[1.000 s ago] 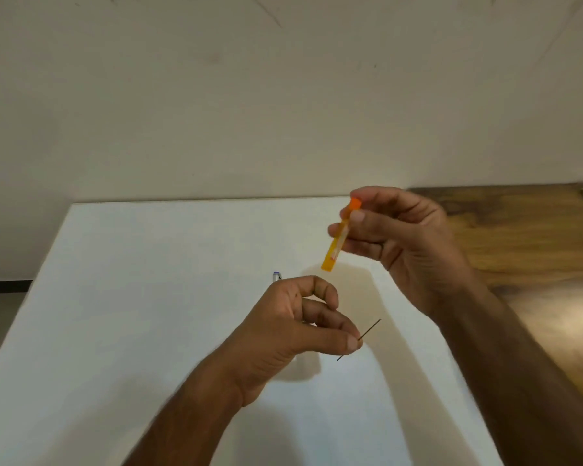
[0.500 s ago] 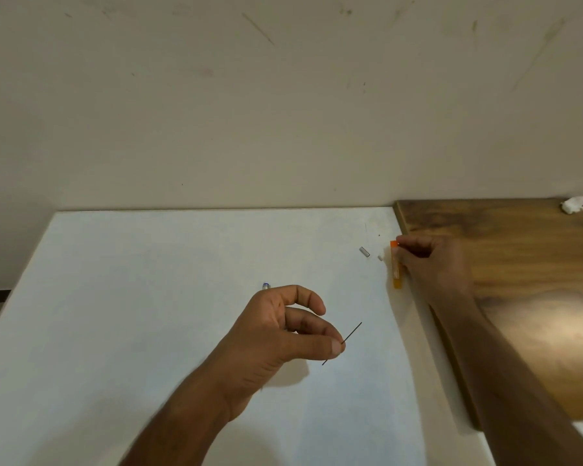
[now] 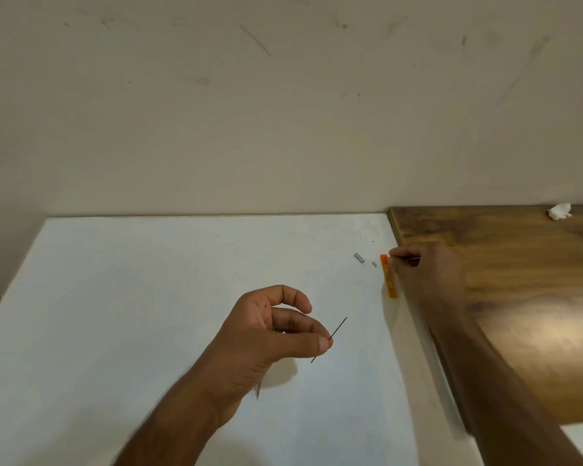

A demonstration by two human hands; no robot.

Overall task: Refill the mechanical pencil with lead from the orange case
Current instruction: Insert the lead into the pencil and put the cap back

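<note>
My left hand (image 3: 266, 334) hovers over the white table (image 3: 132, 297) and pinches a thin black lead (image 3: 330, 338) between thumb and fingertip. The lead slants up to the right. A thin grey tip (image 3: 258, 391) pokes out under that palm; it looks like the mechanical pencil, the rest hidden in the hand. The orange case (image 3: 388, 277) lies flat at the table's right edge. My right hand (image 3: 424, 274) is beside it, fingertips closed on its upper end.
A small metal cap (image 3: 359, 257) and a tiny grey piece (image 3: 374, 263) lie just left of the orange case. A dark wooden surface (image 3: 519, 297) adjoins the table on the right, with a crumpled white scrap (image 3: 559, 211) at its back. A wall stands behind.
My right hand has carried the orange case from mid-air near the centre down to the table's right edge. My left hand has kept the lead pinched, almost still.
</note>
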